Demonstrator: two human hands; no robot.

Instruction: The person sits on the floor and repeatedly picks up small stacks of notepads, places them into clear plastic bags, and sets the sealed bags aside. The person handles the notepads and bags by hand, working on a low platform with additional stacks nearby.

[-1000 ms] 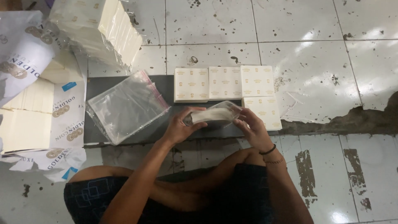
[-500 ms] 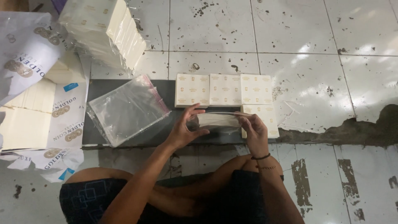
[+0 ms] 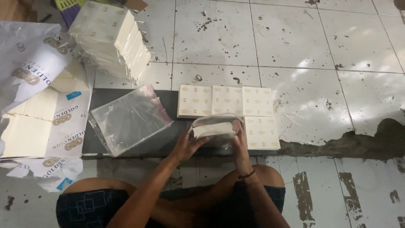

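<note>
at ten o'clock, big torn white paper wrappers (image 3: 46, 122) with round gold emblems and small blue tabs, spread open around pale cream stacks (image 3: 29, 122). at eleven o'clock, a tall block of cream packs in clear film (image 3: 112, 40), tilted on the floor. at nine o'clock from the hands, a loose pile of clear plastic bags (image 3: 128, 120) with a reddish strip along one edge, lying on a dark grey board (image 3: 168, 101). at twelve o'clock from the hands, a row of three square cream packs (image 3: 225, 100) with faint gold print, edges touching; a fourth cream pack (image 3: 261, 133) just below the right one, at three o'clock from the hands. in the middle, a small cream stack in a clear bag (image 3: 213, 130), held above the board's near edge. left hand (image 3: 185, 145) cupped on its left end, fingers curled around it; right hand (image 3: 241, 141) pressed against its right end, a dark band on the wrist. underneath everything, a white tiled floor (image 3: 295, 42), speckled with dark spots, with a cracked dark patch at four o'clock. dark patterned shorts (image 3: 90, 209) at six o'clock.
</note>
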